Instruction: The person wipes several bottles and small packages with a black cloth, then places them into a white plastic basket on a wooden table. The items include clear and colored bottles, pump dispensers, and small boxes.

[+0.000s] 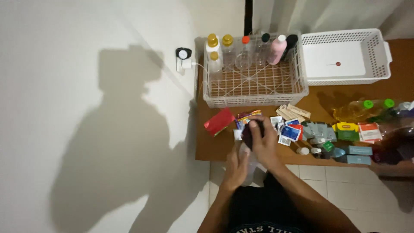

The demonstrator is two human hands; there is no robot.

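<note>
Being gripped at the lower middle of the frame is a pale, translucent plastic bottle (246, 166), held upright just off the near edge of the brown wooden bench (207, 151). The left hand (235, 170) is being wrapped around the bottle's body, while the right hand (263, 144) is being closed over a dark, rounded cap (251, 131) at its top; both hands are clamped on the same bottle, one above the other. Judging by this grip, the cap is being turned or pressed, though whether on or off cannot be told, and the next move would call for a steady hold below and a firm twist above. Directly above the hands in the frame, a white plastic lattice basket (255, 97) is being used for standing bottles, smooth and cylindrical, with yellow, orange, black and pink tops lined along its far wall. At the upper right a second white perforated basket (379, 56) is lying with only a flat white sheet inside. Across the middle of the frame, glossy flat sachets (290, 131) and a red packet (219, 121) are being left scattered on the bench, with small boxes and green-capped clear bottles (375, 105) lying on their sides at the right edge.
</note>
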